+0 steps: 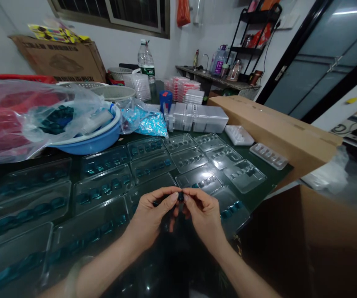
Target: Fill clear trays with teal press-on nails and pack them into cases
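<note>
Between the fingertips of both hands is a small dark piece, too small and dark to name. My left hand pinches it from one side, thumb against index finger. From the other side my right hand grips it the same way. Beneath and around the hands lie clear plastic blister trays in rows. Those on the left hold dark teal pieces in their slots. Toward the right, a tray shows paler, clear slots.
A blue basin under a plastic bag stands at the back left, beside a bag of light-blue packets. Stacked clear cases and a blue cup are behind the trays. A long cardboard box borders the right side.
</note>
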`<state>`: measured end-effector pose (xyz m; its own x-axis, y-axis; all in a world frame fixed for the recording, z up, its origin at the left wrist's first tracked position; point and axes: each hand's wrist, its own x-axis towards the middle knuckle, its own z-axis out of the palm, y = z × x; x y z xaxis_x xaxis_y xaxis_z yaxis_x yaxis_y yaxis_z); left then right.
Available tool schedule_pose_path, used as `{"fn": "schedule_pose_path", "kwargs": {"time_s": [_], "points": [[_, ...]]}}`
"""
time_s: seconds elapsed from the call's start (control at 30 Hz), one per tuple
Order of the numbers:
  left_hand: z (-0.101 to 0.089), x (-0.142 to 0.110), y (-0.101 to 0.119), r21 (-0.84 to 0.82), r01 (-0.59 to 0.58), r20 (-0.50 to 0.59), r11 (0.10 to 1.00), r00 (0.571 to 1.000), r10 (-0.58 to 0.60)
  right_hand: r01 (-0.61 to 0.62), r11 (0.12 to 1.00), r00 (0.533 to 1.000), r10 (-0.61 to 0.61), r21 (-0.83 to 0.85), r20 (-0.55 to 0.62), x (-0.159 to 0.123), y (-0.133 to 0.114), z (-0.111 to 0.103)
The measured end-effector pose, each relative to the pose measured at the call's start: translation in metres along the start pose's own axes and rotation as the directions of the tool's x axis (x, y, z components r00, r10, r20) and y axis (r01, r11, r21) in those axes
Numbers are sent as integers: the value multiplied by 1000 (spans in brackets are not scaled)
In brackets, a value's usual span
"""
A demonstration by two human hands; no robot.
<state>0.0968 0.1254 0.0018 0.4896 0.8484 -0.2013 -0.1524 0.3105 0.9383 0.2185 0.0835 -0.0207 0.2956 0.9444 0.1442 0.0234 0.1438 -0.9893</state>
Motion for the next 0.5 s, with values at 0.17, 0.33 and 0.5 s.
{"fn": "schedule_pose_path", "kwargs": {"time_s": [0.17,0.33,0.5], "points": [[2,-1,0,139,-81,-7,987,997,83,15,1000,999,-15,14,48,-5,-4,-2],[0,3,0,135,-60,29,989,998,56,-86,987,988,68,134,137,-7,-3,-7],[-2,4,-4,114,14,66,993,998,-22,-138,973,979,107,183,174,-5,1,-11]]}}
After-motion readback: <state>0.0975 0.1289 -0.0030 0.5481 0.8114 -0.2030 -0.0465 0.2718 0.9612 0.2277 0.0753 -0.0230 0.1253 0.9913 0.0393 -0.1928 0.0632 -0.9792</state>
